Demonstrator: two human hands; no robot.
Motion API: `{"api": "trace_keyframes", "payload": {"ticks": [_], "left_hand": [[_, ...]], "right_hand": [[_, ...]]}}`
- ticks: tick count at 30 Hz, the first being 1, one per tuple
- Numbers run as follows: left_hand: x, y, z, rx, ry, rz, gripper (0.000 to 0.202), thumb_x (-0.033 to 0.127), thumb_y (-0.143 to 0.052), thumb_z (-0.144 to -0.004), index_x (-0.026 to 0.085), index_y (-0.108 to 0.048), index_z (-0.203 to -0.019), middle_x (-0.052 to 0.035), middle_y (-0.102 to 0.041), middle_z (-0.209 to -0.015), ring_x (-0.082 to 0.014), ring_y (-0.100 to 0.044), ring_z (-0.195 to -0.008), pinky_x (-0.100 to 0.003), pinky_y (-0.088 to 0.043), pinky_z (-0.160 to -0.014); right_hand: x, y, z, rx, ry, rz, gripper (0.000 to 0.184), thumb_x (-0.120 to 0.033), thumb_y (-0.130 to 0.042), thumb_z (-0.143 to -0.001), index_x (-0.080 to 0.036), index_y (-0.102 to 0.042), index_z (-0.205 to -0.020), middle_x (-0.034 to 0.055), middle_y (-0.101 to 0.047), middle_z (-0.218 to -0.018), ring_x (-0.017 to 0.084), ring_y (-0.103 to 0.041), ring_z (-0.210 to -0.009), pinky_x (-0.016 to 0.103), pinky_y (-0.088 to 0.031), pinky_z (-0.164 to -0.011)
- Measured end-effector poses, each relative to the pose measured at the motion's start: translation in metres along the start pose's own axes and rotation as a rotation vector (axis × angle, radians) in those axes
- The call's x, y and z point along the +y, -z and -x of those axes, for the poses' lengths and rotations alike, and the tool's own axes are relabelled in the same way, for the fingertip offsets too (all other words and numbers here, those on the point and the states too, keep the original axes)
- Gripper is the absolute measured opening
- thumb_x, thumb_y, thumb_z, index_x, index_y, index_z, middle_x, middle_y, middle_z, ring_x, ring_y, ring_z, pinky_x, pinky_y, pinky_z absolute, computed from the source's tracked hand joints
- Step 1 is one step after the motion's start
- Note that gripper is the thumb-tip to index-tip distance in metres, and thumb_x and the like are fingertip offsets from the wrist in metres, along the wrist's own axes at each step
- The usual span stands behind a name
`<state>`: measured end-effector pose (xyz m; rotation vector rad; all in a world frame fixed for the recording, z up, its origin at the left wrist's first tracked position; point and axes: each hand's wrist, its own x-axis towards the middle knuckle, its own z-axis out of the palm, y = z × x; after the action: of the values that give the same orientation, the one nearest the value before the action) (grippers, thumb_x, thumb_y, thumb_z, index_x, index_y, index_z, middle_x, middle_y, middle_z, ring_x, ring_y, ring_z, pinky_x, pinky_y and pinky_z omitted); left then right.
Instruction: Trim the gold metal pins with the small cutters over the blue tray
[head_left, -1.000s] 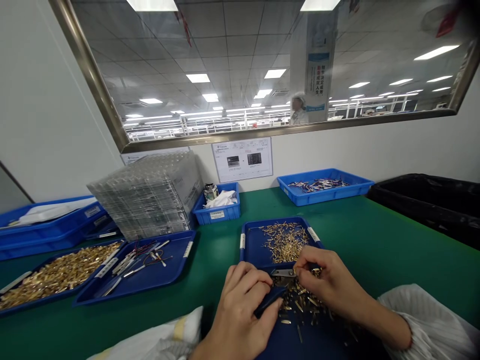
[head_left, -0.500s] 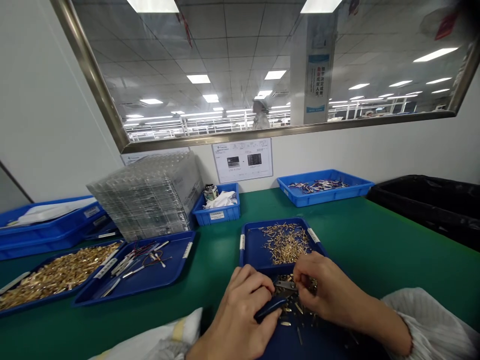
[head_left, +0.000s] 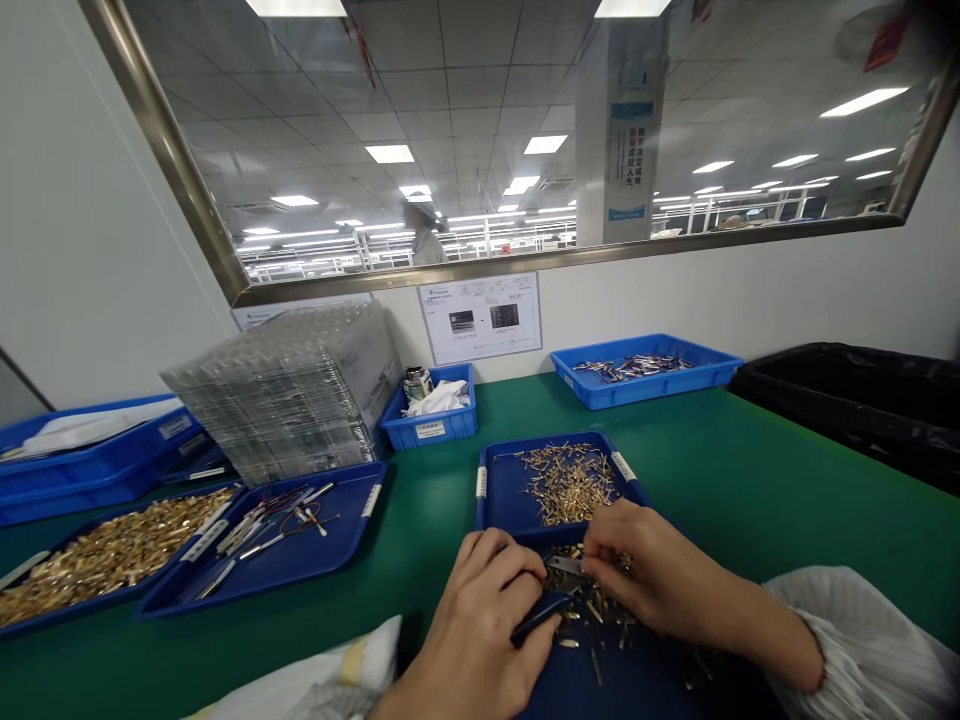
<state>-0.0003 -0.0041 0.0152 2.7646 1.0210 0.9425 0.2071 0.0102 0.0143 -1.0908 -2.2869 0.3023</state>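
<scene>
apparently midway: gold parts point(head_left: 112, 560) are heaped at left; a blue-handled tool point(head_left: 543, 613) is clamped by the left hand point(head_left: 480, 610) above the near tray point(head_left: 574, 692), where loose pieces point(head_left: 568, 643) are left; slim pins point(head_left: 574, 488) are gathered beyond; the hold of the right hand point(head_left: 656, 560) at the tool's tip cannot be told

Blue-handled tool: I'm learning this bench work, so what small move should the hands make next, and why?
Probably a gentle squeeze of the blue-handled tool by the left hand, with the right hand held steady: the left fingers wrap its handle, and the right fingertips are at its metal tip, above small gold pieces. Whether they pinch a piece is hidden.
</scene>
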Motion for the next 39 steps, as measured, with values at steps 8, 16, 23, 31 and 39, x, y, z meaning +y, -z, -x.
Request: {"api": "trace_keyframes", "payload": {"ticks": [8, 16, 23, 31, 39], "left_hand": [[-0.011, -0.006, 0.001, 0.139, 0.187, -0.078, 0.01, 0.011, -0.06, -0.071, 0.017, -0.053, -0.066, -0.0041, -0.063, -0.084, -0.0219, -0.055, -0.079, -0.041, -0.044, -0.071], [-0.011, -0.006, 0.0, 0.07, 0.229, -0.104, 0.012, 0.011, -0.061, -0.069, 0.018, -0.052, -0.064, -0.0035, -0.063, -0.084, -0.0223, -0.055, -0.078, -0.042, -0.044, -0.071], [-0.005, -0.004, 0.0, -0.052, 0.167, 0.04, 0.012, 0.011, -0.065, -0.068, 0.018, -0.055, -0.064, -0.0019, -0.062, -0.083, -0.0207, -0.055, -0.081, -0.038, -0.044, -0.075], [-0.002, -0.001, -0.001, -0.034, 0.143, 0.047, 0.011, 0.011, -0.063, -0.069, 0.017, -0.056, -0.065, -0.0024, -0.062, -0.082, -0.0204, -0.054, -0.08, -0.038, -0.043, -0.074], [0.0, -0.002, 0.001, -0.076, 0.167, 0.003, 0.008, 0.013, -0.06, -0.073, 0.018, -0.057, -0.067, -0.0026, -0.061, -0.082, -0.0205, -0.053, -0.077, -0.039, -0.042, -0.073]], "right_hand": [[0.01, -0.003, -0.001, 0.074, -0.094, -0.023, 0.013, -0.011, -0.053, -0.079, -0.019, -0.057, -0.088, 0.0033, -0.059, -0.084, 0.018, -0.054, -0.079, 0.029, -0.04, -0.07], [0.007, -0.019, 0.003, -0.136, -0.087, 0.073, 0.019, -0.007, -0.048, -0.08, -0.018, -0.061, -0.071, 0.0026, -0.057, -0.077, 0.016, -0.054, -0.074, 0.026, -0.04, -0.067], [0.007, -0.012, 0.0, -0.008, -0.072, -0.104, 0.02, -0.007, -0.045, -0.083, -0.017, -0.062, -0.079, 0.0019, -0.058, -0.076, 0.013, -0.054, -0.068, 0.023, -0.039, -0.061], [0.006, -0.01, 0.001, -0.001, -0.079, -0.113, 0.016, -0.009, -0.048, -0.082, -0.016, -0.06, -0.075, 0.0009, -0.058, -0.073, 0.012, -0.053, -0.066, 0.023, -0.037, -0.059], [0.005, -0.008, -0.002, -0.01, -0.092, -0.153, 0.016, -0.007, -0.049, -0.081, -0.017, -0.061, -0.078, 0.0006, -0.06, -0.074, 0.012, -0.054, -0.068, 0.023, -0.038, -0.061]]}}
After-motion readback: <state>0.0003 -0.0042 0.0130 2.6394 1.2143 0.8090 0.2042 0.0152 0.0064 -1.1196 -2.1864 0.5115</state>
